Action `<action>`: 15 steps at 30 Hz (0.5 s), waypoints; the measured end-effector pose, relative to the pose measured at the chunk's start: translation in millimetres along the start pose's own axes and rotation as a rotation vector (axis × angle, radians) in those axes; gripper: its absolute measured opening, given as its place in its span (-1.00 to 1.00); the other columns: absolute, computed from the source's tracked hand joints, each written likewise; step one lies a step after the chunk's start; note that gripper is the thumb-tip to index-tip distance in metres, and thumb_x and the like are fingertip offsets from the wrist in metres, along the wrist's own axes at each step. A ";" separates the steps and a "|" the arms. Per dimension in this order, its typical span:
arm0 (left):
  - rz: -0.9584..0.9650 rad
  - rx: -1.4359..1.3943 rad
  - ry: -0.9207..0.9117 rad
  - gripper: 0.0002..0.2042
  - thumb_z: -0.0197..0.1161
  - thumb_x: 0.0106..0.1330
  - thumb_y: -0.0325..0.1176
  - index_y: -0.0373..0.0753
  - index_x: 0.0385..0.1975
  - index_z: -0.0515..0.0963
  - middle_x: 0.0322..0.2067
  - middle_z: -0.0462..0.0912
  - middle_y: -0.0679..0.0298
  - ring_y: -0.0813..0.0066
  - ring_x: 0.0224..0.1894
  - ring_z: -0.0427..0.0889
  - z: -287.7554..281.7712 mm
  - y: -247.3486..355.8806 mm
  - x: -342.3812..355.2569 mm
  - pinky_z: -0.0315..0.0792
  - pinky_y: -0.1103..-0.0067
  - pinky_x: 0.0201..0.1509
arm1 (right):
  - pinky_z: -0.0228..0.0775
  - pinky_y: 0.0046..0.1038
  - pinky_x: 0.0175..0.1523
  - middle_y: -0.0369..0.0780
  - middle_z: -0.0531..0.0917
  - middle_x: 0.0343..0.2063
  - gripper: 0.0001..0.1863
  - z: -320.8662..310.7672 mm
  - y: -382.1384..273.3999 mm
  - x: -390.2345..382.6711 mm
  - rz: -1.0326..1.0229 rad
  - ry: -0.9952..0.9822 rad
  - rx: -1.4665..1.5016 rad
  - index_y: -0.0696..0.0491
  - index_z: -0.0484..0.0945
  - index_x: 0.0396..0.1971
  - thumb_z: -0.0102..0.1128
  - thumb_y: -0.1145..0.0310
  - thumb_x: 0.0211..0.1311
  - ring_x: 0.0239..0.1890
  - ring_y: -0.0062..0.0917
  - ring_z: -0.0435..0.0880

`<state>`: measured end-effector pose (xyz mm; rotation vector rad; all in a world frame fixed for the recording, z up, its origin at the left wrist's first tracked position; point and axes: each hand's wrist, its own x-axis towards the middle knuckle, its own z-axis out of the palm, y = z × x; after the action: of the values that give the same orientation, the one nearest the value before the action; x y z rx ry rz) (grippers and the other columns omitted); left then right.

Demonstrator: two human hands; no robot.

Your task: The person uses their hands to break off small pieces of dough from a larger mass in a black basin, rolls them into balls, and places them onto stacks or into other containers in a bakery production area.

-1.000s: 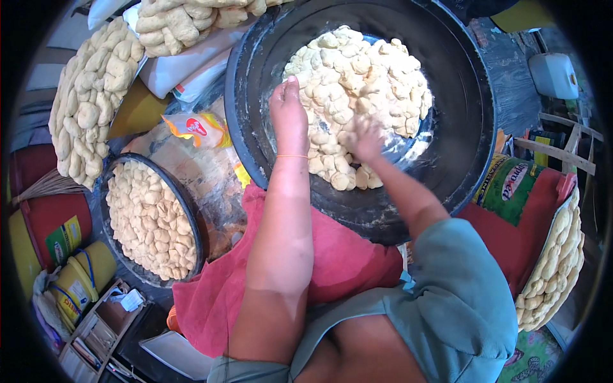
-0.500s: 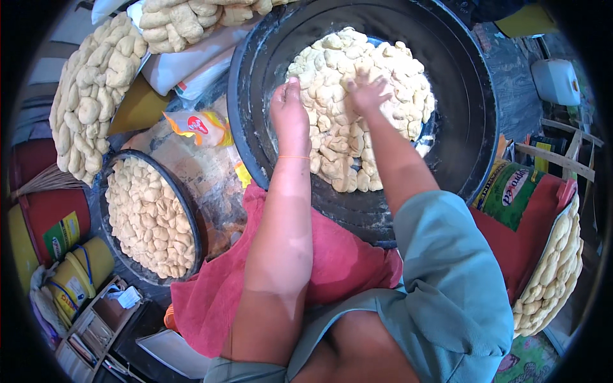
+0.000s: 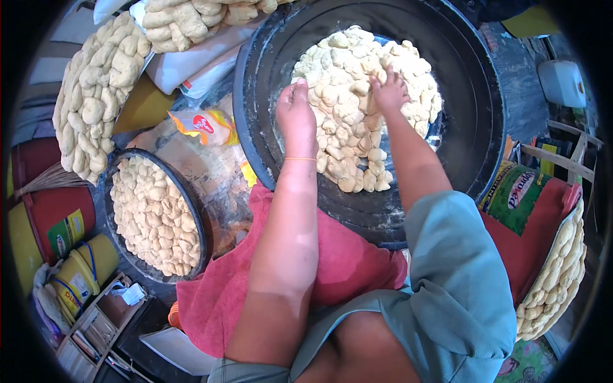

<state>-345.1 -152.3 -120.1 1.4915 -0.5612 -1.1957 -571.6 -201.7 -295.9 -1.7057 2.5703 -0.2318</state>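
Observation:
A large black round tub point(image 3: 476, 121) holds a heap of pale yellow dough pieces point(image 3: 348, 96), lumpy and lightly floured. At the heap's left edge is my left hand point(image 3: 295, 118), thumb pointing up and other fingers partly hidden; it looks open and grips nothing that I can see. My right hand point(image 3: 389, 94) lies open on the right part of the heap, fingers spread and palm down on the pieces. A thin orange band circles my left wrist.
Left of the tub stands a smaller black basin point(image 3: 203, 239) full of similar pieces. Trays of larger dough lumps point(image 3: 96, 96) sit at the far left. A plastic packet point(image 3: 204, 126) lies beside the tub. At right are a red bucket point(image 3: 536, 255) and a white jerrycan point(image 3: 562, 83).
My right hand has slid a little to the right over the dough pieces. My left hand stays at the heap's left edge. The whole view has shifted slightly.

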 end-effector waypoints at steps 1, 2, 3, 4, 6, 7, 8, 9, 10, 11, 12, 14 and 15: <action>-0.030 -0.054 -0.016 -0.71 0.11 0.34 -0.27 -0.44 -0.24 0.52 -0.31 0.58 0.24 0.58 -0.24 0.46 4.9 2.6 -1.6 0.32 0.62 -0.08 | -0.01 0.16 0.20 -0.11 0.24 0.26 -0.46 8.7 -5.8 -0.8 -0.011 -0.039 0.004 -0.26 0.22 0.26 -0.16 -0.02 0.28 0.24 -0.20 0.26; -0.030 -0.060 -0.028 -0.71 0.11 0.34 -0.27 -0.44 -0.24 0.52 -0.31 0.58 0.24 0.58 -0.24 0.46 8.6 4.7 -3.6 0.32 0.62 -0.08 | -0.04 0.22 0.20 -0.09 0.21 0.27 -0.48 14.1 -15.1 -1.5 -0.024 -0.075 0.009 -0.24 0.25 0.24 -0.16 -0.01 0.29 0.24 -0.18 0.25; -0.040 -0.058 -0.035 -0.73 0.13 0.31 -0.25 -0.38 -0.25 0.53 -0.32 0.56 0.30 0.59 -0.24 0.42 7.0 5.8 -4.9 0.29 0.62 -0.08 | 0.01 0.11 0.25 -0.04 0.23 0.25 -0.60 17.1 -29.0 -15.5 -0.113 -0.141 0.068 -0.18 0.39 0.12 -0.16 0.12 0.31 0.22 -0.12 0.28; -0.044 -0.054 -0.041 -0.75 0.16 0.29 -0.23 -0.32 -0.26 0.54 -0.33 0.53 0.36 0.60 -0.24 0.38 5.7 9.0 -5.4 0.26 0.62 -0.08 | 0.12 -0.09 0.27 0.01 0.33 0.17 -0.70 20.5 -35.4 -38.5 -0.276 0.016 0.348 -0.07 0.49 -0.03 -0.09 0.28 0.28 0.14 -0.10 0.36; -0.044 -0.047 -0.009 -0.75 0.17 0.28 -0.24 -0.32 -0.27 0.55 -0.33 0.53 0.36 0.59 -0.24 0.38 -8.9 0.2 0.4 0.26 0.62 -0.09 | 0.17 -0.18 0.25 -0.07 0.51 -0.01 -0.71 1.6 -41.8 -84.7 -0.533 -0.318 0.218 0.06 0.51 -0.10 0.03 0.41 0.15 0.08 -0.13 0.41; -0.046 -0.049 -0.016 -0.76 0.18 0.27 -0.24 -0.32 -0.28 0.55 -0.34 0.53 0.37 0.59 -0.25 0.38 -8.4 -1.8 0.4 0.26 0.62 -0.09 | 0.17 -0.19 0.25 -0.08 0.52 -0.02 -0.69 -8.7 -33.6 -106.3 -0.697 -0.358 0.252 0.04 0.52 -0.09 0.06 0.43 0.12 0.08 -0.13 0.42; -0.046 -0.051 -0.021 -0.76 0.18 0.27 -0.24 -0.32 -0.28 0.55 -0.34 0.53 0.37 0.59 -0.25 0.38 -5.7 0.0 -1.7 0.26 0.62 -0.09 | 0.17 -0.20 0.25 -0.09 0.53 -0.03 -0.67 -17.5 -20.8 -122.6 -0.859 -0.396 0.285 0.03 0.52 -0.08 0.08 0.44 0.09 0.08 -0.14 0.42; -0.042 -0.058 -0.030 -0.77 0.18 0.26 -0.25 -0.31 -0.28 0.55 -0.35 0.53 0.37 0.59 -0.24 0.38 -0.7 4.4 -4.4 0.26 0.62 -0.08 | 0.21 -0.21 0.22 -0.09 0.53 -0.03 -0.64 -11.0 -0.1 -136.0 -1.014 -0.376 0.365 -0.01 0.54 -0.08 0.15 0.41 0.04 0.09 -0.16 0.42; -0.039 -0.060 -0.028 -0.77 0.19 0.26 -0.25 -0.31 -0.28 0.55 -0.35 0.53 0.37 0.58 -0.24 0.38 -1.4 5.6 -5.4 0.26 0.61 -0.08 | 0.24 -0.22 0.21 -0.09 0.53 -0.02 -0.63 -18.7 6.9 -143.3 -1.197 -0.585 0.318 -0.02 0.55 -0.07 0.17 0.36 0.04 0.11 -0.17 0.40; -0.038 -0.061 -0.024 -0.77 0.19 0.26 -0.25 -0.31 -0.28 0.55 -0.35 0.53 0.37 0.58 -0.24 0.38 -2.3 4.8 -5.1 0.26 0.61 -0.08 | 0.24 -0.22 0.21 -0.09 0.53 -0.02 -0.63 -30.2 11.5 -143.7 -1.201 -0.586 0.318 -0.02 0.55 -0.07 0.17 0.36 0.04 0.11 -0.17 0.40; -0.045 -0.058 -0.032 -0.78 0.19 0.25 -0.26 -0.30 -0.28 0.54 -0.35 0.53 0.37 0.58 -0.24 0.39 -2.5 2.9 -4.2 0.26 0.61 -0.07 | 0.24 -0.22 0.20 -0.10 0.53 -0.04 -0.65 -45.8 14.4 -141.5 -1.018 -0.766 0.491 0.00 0.56 -0.10 0.16 0.37 0.03 0.10 -0.19 0.41; -0.052 -0.056 -0.049 -0.78 0.19 0.25 -0.26 -0.30 -0.29 0.54 -0.35 0.53 0.37 0.57 -0.23 0.39 0.2 1.9 -3.6 0.26 0.61 -0.07 | 0.29 -0.28 0.17 -0.11 0.53 -0.14 -0.70 -53.5 20.5 -118.8 -0.835 -0.822 0.693 0.06 0.56 -0.17 0.16 0.39 0.02 0.07 -0.27 0.44; -0.054 -0.048 -0.039 -0.78 0.19 0.25 -0.26 -0.30 -0.29 0.54 -0.34 0.54 0.36 0.56 -0.23 0.39 -2.2 1.7 -2.9 0.26 0.60 -0.06 | 0.32 -0.32 0.14 -0.09 0.53 -0.16 -0.63 -59.8 15.6 -95.6 -0.671 -0.755 0.527 0.10 0.52 -0.12 0.22 0.33 0.02 0.01 -0.27 0.48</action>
<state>-343.8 -149.4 -117.7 1.4530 -0.5180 -1.2739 -555.8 -102.0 -243.3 -1.8678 1.2402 -0.2022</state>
